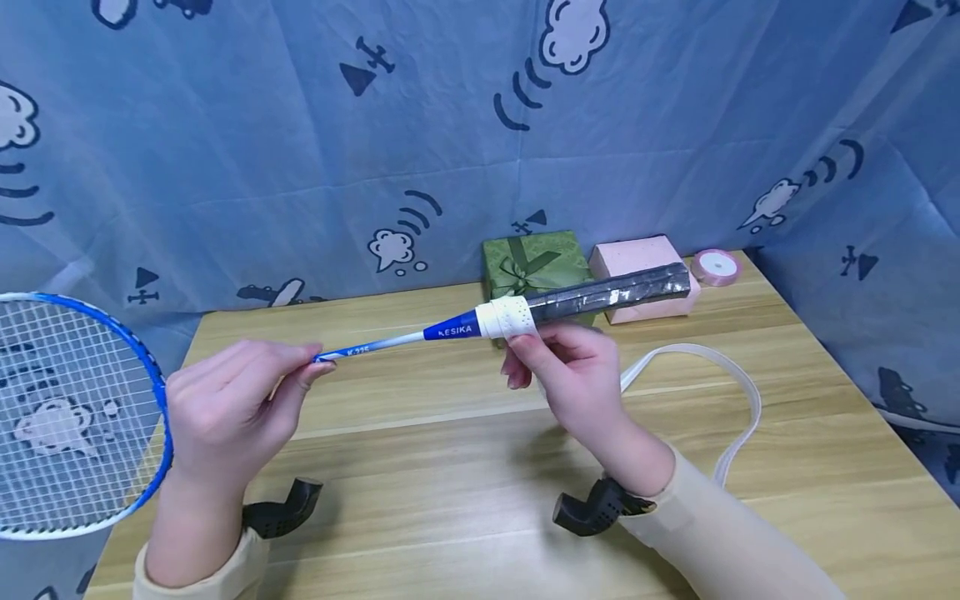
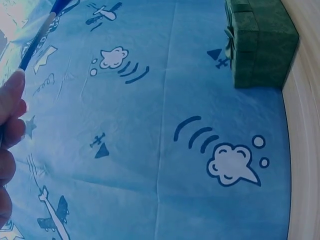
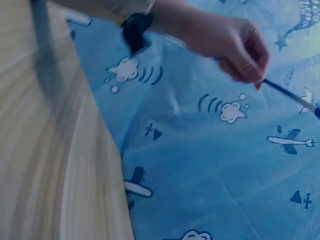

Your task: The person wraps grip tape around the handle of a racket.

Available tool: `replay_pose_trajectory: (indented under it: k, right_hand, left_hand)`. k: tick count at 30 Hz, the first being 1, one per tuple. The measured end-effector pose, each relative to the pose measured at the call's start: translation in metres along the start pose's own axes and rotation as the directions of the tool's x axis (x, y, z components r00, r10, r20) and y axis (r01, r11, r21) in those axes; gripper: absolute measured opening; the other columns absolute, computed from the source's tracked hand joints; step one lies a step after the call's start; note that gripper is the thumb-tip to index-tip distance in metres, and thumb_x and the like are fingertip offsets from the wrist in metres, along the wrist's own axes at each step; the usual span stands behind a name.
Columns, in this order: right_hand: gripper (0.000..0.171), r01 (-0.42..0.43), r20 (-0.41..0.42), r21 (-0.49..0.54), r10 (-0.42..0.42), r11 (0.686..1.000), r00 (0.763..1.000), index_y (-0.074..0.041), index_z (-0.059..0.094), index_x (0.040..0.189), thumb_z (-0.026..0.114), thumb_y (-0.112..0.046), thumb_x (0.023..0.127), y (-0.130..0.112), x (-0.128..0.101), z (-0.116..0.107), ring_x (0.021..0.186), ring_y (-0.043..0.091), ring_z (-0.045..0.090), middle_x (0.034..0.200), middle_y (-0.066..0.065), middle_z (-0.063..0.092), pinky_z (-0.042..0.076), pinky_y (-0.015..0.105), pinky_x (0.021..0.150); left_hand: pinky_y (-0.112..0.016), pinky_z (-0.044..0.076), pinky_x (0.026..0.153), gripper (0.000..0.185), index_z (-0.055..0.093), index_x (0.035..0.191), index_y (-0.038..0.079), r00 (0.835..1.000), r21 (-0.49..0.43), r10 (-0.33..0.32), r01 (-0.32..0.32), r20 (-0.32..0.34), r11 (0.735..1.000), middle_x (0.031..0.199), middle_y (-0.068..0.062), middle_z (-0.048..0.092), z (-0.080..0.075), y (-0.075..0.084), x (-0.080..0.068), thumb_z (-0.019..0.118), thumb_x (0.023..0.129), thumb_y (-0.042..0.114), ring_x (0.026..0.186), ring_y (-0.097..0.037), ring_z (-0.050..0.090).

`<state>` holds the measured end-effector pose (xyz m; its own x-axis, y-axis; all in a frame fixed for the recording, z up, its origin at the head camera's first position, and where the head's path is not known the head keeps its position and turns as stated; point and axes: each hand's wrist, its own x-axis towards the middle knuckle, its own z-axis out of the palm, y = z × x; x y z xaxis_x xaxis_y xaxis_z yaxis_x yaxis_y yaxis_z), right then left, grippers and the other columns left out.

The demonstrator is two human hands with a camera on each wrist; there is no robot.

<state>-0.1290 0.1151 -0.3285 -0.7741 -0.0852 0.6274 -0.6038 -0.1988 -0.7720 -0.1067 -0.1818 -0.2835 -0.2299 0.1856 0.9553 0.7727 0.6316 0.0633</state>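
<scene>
A blue and white badminton racket (image 1: 452,327) is held across the front of me, above the table. Its strung head is at the far left of the head view, and its black handle (image 1: 611,292) points right. My left hand (image 1: 240,400) pinches the thin shaft between thumb and fingers, as the right wrist view also shows. White perforated grip tape (image 1: 506,318) is wrapped round the front end of the handle. My right hand (image 1: 573,371) pinches this tape from below. From behind that hand, the loose white strip (image 1: 750,400) loops to the right.
At the back of the wooden table (image 1: 435,467) stand a green gift box (image 1: 536,258) with a bow, a pink box (image 1: 637,250) and a pink-edged roll of tape (image 1: 716,267). A patterned blue curtain (image 1: 300,167) hangs behind, along the table's far edge.
</scene>
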Motion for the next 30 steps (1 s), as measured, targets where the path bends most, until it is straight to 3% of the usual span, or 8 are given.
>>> replay_pose_trajectory:
  k: [4, 7, 12, 16, 21, 30]
  right_hand:
    - [0.028, -0.031, -0.02, -0.004, 0.031, 1.0, 0.999, 0.018, 0.065, 0.084, 0.069, -0.005, 0.099, -0.0024, 0.0001, -0.0006, 0.055, 0.012, 0.065, 0.069, 0.001, 0.07, 0.055, 0.026, 0.051]
    - [0.021, -0.043, -0.032, 0.004, 0.043, 0.999, 0.999, 0.019, 0.065, 0.082, 0.066, 0.004, 0.097, -0.0029, 0.0001, 0.0001, 0.055, 0.012, 0.065, 0.068, 0.001, 0.07, 0.056, 0.027, 0.051]
    - [0.019, -0.026, -0.068, 0.006, 0.026, 1.0, 0.997, 0.017, 0.065, 0.079, 0.064, 0.008, 0.095, -0.0011, -0.0004, 0.0011, 0.056, 0.012, 0.067, 0.07, 0.001, 0.071, 0.057, 0.028, 0.051]
    - [0.023, -0.007, -0.08, -0.006, 0.006, 1.0, 0.997, 0.017, 0.065, 0.081, 0.067, 0.001, 0.097, -0.0016, -0.0005, 0.002, 0.058, 0.013, 0.068, 0.073, 0.001, 0.073, 0.058, 0.028, 0.054]
    - [0.017, 0.016, -0.067, -0.021, -0.018, 1.0, 0.998, 0.016, 0.065, 0.085, 0.064, 0.005, 0.098, -0.002, -0.0009, 0.0026, 0.06, 0.014, 0.069, 0.077, 0.002, 0.073, 0.059, 0.028, 0.056]
    - [0.028, 0.091, -0.073, 0.031, -0.089, 0.995, 0.993, 0.02, 0.06, 0.086, 0.06, -0.003, 0.104, -0.0036, -0.0032, 0.0059, 0.061, 0.012, 0.068, 0.081, 0.002, 0.073, 0.058, 0.027, 0.054]
  left_hand:
    - [-0.026, 0.029, 0.04, 0.041, 0.076, 0.076, 0.001, 0.998, 0.003, 0.011, -0.012, 0.06, 1.0, 0.059, -0.004, 0.065, -0.0013, 0.0002, 0.0001, 0.07, 0.101, 0.032, 0.043, -0.012, 0.041]
    - [-0.024, 0.029, 0.04, 0.04, 0.076, 0.079, 0.0, 0.994, 0.006, 0.022, -0.022, 0.107, 1.0, 0.061, -0.004, 0.066, -0.0027, -0.0012, -0.0002, 0.068, 0.102, 0.032, 0.044, -0.011, 0.042]
    - [-0.024, 0.032, 0.04, 0.033, 0.076, 0.085, 0.002, 0.984, 0.029, 0.032, -0.038, 0.177, 0.999, 0.065, -0.003, 0.067, -0.0034, -0.0049, -0.003, 0.064, 0.104, 0.027, 0.045, -0.012, 0.047]
    - [-0.029, 0.035, 0.038, 0.032, 0.077, 0.085, 0.003, 0.984, 0.053, 0.045, -0.055, 0.175, 0.997, 0.067, -0.004, 0.069, -0.0031, -0.0055, -0.0046, 0.064, 0.104, 0.025, 0.045, -0.016, 0.052]
    - [-0.032, 0.038, 0.037, 0.032, 0.078, 0.084, 0.001, 0.987, 0.048, 0.049, -0.057, 0.152, 0.997, 0.073, -0.008, 0.072, -0.003, -0.0053, -0.0038, 0.065, 0.104, 0.023, 0.043, -0.022, 0.056]
    - [-0.028, 0.033, 0.036, 0.033, 0.077, 0.081, 0.002, 0.987, 0.039, 0.028, -0.034, 0.161, 0.999, 0.071, -0.007, 0.071, -0.002, -0.0059, -0.0042, 0.065, 0.103, 0.023, 0.042, -0.022, 0.055]
